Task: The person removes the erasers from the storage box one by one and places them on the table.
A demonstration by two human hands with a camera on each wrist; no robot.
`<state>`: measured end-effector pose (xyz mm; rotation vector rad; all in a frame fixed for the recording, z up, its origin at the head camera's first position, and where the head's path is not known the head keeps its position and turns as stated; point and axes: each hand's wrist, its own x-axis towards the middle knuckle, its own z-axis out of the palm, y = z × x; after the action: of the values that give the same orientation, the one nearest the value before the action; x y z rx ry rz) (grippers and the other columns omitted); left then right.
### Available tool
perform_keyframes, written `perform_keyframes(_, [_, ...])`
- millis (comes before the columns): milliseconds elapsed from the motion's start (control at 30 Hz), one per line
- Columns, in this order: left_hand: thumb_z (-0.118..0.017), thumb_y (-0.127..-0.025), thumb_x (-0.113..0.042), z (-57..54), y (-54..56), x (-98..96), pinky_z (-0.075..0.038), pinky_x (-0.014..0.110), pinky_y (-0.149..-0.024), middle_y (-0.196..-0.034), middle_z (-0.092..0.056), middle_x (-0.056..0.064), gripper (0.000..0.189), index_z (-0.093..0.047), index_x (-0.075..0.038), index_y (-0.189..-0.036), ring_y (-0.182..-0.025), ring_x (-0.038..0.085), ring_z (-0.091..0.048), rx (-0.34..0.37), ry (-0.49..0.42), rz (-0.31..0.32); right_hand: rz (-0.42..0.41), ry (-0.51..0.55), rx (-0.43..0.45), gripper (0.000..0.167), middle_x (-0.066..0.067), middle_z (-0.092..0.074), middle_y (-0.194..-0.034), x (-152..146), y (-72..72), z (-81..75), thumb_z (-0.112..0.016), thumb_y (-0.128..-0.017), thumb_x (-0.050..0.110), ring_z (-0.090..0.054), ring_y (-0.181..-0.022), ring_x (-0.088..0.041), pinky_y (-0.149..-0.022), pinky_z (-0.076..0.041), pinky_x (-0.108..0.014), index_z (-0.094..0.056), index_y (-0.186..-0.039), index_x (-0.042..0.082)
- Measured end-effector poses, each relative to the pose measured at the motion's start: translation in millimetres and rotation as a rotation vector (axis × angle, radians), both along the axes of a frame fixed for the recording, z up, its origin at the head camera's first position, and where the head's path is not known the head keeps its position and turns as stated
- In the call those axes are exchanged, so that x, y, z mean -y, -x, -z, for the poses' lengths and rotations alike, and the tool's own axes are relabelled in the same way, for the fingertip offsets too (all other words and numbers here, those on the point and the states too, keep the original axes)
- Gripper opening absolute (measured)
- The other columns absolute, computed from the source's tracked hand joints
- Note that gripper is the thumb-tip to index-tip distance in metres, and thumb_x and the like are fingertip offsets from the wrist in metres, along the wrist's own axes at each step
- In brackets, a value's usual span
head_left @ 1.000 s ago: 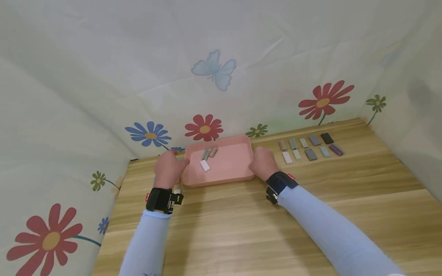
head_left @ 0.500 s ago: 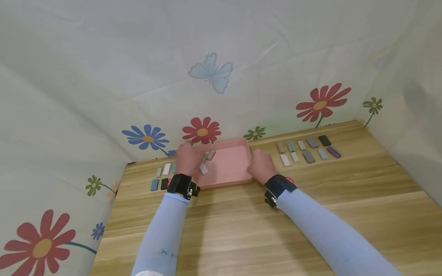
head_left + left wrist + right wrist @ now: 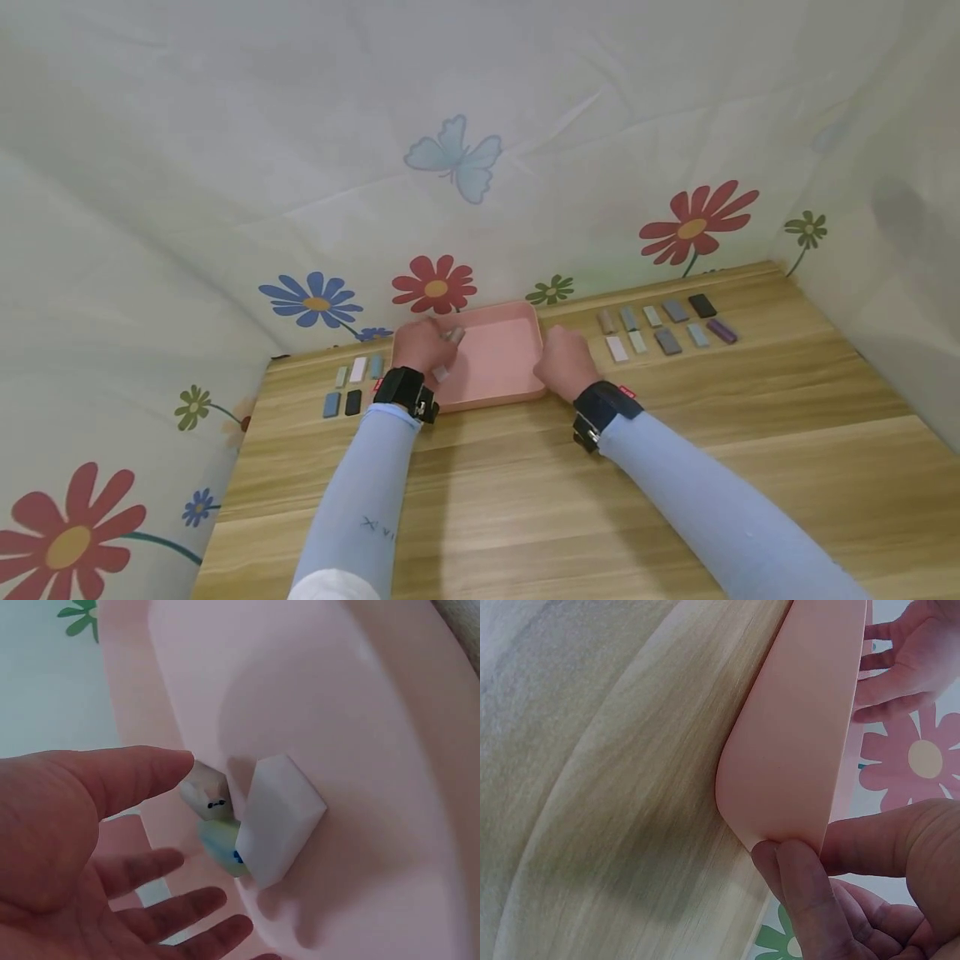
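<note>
My left hand (image 3: 422, 347) is over the left end of the pink tray (image 3: 501, 358). In the left wrist view its fingers are spread and nearly straight. Its thumb tip is right at a brownish-grey small block (image 3: 205, 792); whether they touch I cannot tell. Beside that block are a blue-green block (image 3: 222, 844) and a white block (image 3: 281, 821), close together in the tray. From the head view the hand partly hides them. My right hand (image 3: 567, 363) pinches the tray's right rim between thumb and fingers, plainly seen in the right wrist view.
Two rows of small coloured blocks (image 3: 667, 341) lie on the wooden table (image 3: 525, 492) right of the tray. Several more blocks (image 3: 353, 402) lie left of it. A flower-printed cloth wall (image 3: 480, 225) rises behind the table and at both sides.
My left hand has moved right, from beside the tray's left edge to over the blocks inside, uncovering blocks on the table at left. My right hand keeps holding the rim.
</note>
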<state>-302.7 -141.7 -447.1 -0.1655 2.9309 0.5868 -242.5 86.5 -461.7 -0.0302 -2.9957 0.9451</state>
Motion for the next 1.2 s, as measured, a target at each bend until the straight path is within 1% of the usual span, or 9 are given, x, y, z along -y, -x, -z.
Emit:
perform_keyframes(100, [-0.057,-0.085,-0.054,6.5,3.8,0.1,-0.048,0.03,-0.053,-0.093,-0.064,0.001,0.038,-0.069,-0.022,-0.101,-0.089,0.023,-0.054,0.014,0.076,0.033,0.002,0.005,0.005,0.009,-0.008,-0.059,-0.067,1.7,-0.4,-0.5,-0.065,-0.071,0.003,-0.055,-0.061,-0.023,-0.048,-0.039,-0.027,-0.058,-0.066,0.006])
perform_keyframes(267, [-0.065,-0.084,-0.042,18.9,8.3,3.2,-0.046,0.033,-0.053,-0.081,-0.064,-0.002,0.025,-0.066,-0.032,-0.106,-0.094,0.022,-0.05,0.018,0.072,0.055,-0.006,0.005,0.003,0.01,-0.007,-0.059,-0.066,3.6,0.3,0.6,-0.065,-0.072,0.003,-0.054,-0.061,-0.022,-0.048,-0.038,-0.026,-0.058,-0.066,0.006])
perform_keyframes(433, [-0.068,-0.083,-0.032,20.5,7.7,4.3,-0.044,0.032,-0.057,-0.077,-0.061,0.002,0.018,-0.065,-0.022,-0.098,-0.085,0.022,-0.052,0.031,0.015,0.086,-0.002,-0.004,-0.009,0.01,-0.008,-0.059,-0.067,4.4,-0.3,-0.2,-0.066,-0.071,0.003,-0.054,-0.061,-0.022,-0.048,-0.038,-0.027,-0.058,-0.066,0.006])
perform_keyframes(600, [-0.067,-0.082,-0.016,15.1,3.8,2.8,-0.043,0.031,-0.065,-0.082,-0.061,0.003,0.009,-0.065,-0.014,-0.09,-0.081,0.023,-0.053,0.04,0.026,0.14,-0.001,0.003,-0.005,0.009,-0.008,-0.059,-0.066,4.2,-1.6,-2.0,-0.065,-0.071,0.003,-0.054,-0.06,-0.022,-0.047,-0.038,-0.027,-0.058,-0.066,0.005])
perform_keyframes(733, [-0.065,-0.08,-0.008,15.9,0.2,2.4,-0.044,0.029,-0.061,-0.085,-0.063,0.001,0.012,-0.069,-0.014,-0.089,-0.081,0.022,-0.054,0.061,0.017,0.139,-0.002,0.008,-0.008,0.009,-0.008,-0.058,-0.065,3.3,-2.1,-2.0,-0.065,-0.071,0.002,-0.053,-0.059,-0.022,-0.047,-0.038,-0.027,-0.058,-0.066,0.005])
perform_keyframes(833, [-0.062,-0.081,-0.004,17.4,-3.9,2.5,-0.044,0.029,-0.058,-0.087,-0.062,0.002,0.015,-0.071,-0.014,-0.087,-0.083,0.022,-0.053,0.066,-0.052,0.117,-0.002,0.007,-0.007,0.009,-0.008,-0.058,-0.066,2.5,-1.4,-0.8,-0.065,-0.072,0.002,-0.053,-0.059,-0.022,-0.047,-0.038,-0.027,-0.059,-0.066,0.005])
perform_keyframes(967, [-0.059,-0.081,0.002,18.8,-9.2,4.8,-0.044,0.028,-0.057,-0.088,-0.06,0.001,0.023,-0.071,-0.015,-0.091,-0.083,0.022,-0.052,0.029,-0.109,0.138,0.0,0.001,-0.007,0.008,-0.008,-0.059,-0.068,1.8,0.4,0.4,-0.065,-0.072,0.002,-0.054,-0.061,-0.022,-0.048,-0.039,-0.027,-0.059,-0.068,0.005])
perform_keyframes(1133, [-0.061,-0.082,-0.002,20.2,-10.8,12.5,-0.045,0.026,-0.062,-0.087,-0.065,0.002,0.018,-0.07,-0.012,-0.095,-0.082,0.02,-0.054,-0.033,-0.049,0.237,-0.007,-0.012,-0.016,0.007,-0.009,-0.059,-0.071,1.2,2.0,1.0,-0.065,-0.071,0.003,-0.054,-0.064,-0.022,-0.05,-0.039,-0.028,-0.058,-0.069,0.004])
perform_keyframes(1200, [-0.064,-0.082,-0.005,20.4,-10.4,16.7,-0.046,0.027,-0.068,-0.089,-0.067,0.001,0.015,-0.071,-0.012,-0.094,-0.083,0.019,-0.054,-0.098,-0.026,0.274,-0.007,-0.017,-0.018,0.008,-0.009,-0.059,-0.071,1.1,1.9,0.5,-0.066,-0.071,0.003,-0.054,-0.064,-0.022,-0.051,-0.039,-0.028,-0.058,-0.068,0.005])
